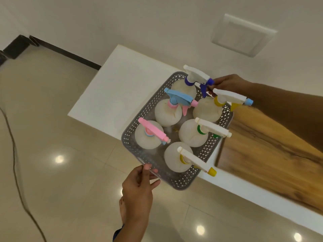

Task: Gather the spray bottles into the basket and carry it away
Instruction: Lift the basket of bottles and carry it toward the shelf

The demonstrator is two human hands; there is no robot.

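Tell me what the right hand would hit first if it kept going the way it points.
The right hand reaches in from the right, pointing left. Likely first contact: the blue trigger of the far bottle in the basket; depth is unclear.

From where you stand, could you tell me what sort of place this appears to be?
Probably a room in a home or small office, though I cannot say which. It has a glossy tiled floor, plain white walls with a dark skirting board, and a white table with a wood-grain panel.
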